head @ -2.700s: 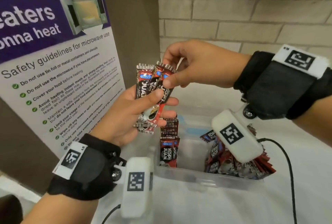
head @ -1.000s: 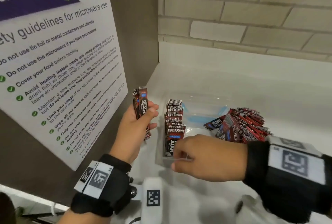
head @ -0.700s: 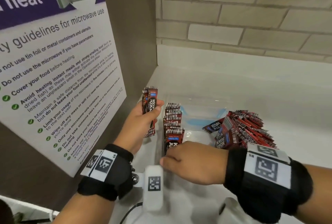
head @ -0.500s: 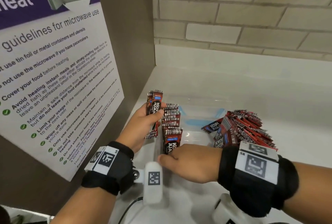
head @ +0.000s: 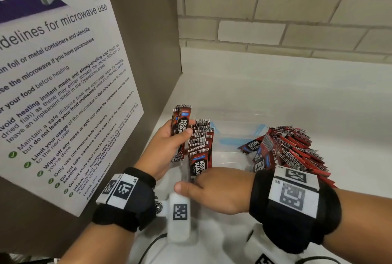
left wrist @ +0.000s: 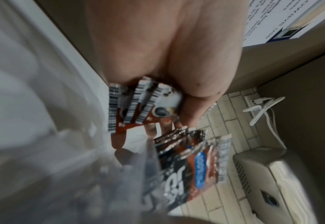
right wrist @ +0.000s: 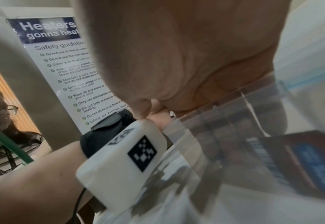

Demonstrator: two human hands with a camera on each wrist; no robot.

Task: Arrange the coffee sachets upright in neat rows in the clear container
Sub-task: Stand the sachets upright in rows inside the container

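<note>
- On the white counter [head: 265, 85], in the corner between a brown side panel [head: 148, 41] and a pale brick wall [head: 275, 13], a clear container [head: 231, 115] is seen with its blue-trimmed far end toward the wall.
- A small bundle of red-and-black coffee sachets [head: 180, 128] is gripped upright by the left hand [head: 167, 149], thumb across the front and fingers curled behind, just left of the container's left wall.
- In the left wrist view the same bundle [left wrist: 138, 106] is shown pinched in the curled fingers [left wrist: 154, 128], the sachets' striped ends fanned slightly.
- Inside the container, along its left wall, a row of sachets [head: 200, 143] is stood upright, packed face to back; the front one shows its printed face toward the camera.
- At the container's right side a loose heap of sachets [head: 290, 151] is laid tilted and overlapping, leaning rightward; whether some spill over the rim cannot be told.
- The right hand [head: 216, 191] is placed at the container's near edge, just before the upright row, thumb pointed left.
- In the right wrist view the fingers [right wrist: 225, 84] are seen hooked over the clear rim [right wrist: 205, 112]; no sachet is visible in that hand.
- A microwave safety poster [head: 63, 94] is mounted on the side panel to the left.
- Black wrist bands with white marker tags are worn on both wrists.
</note>
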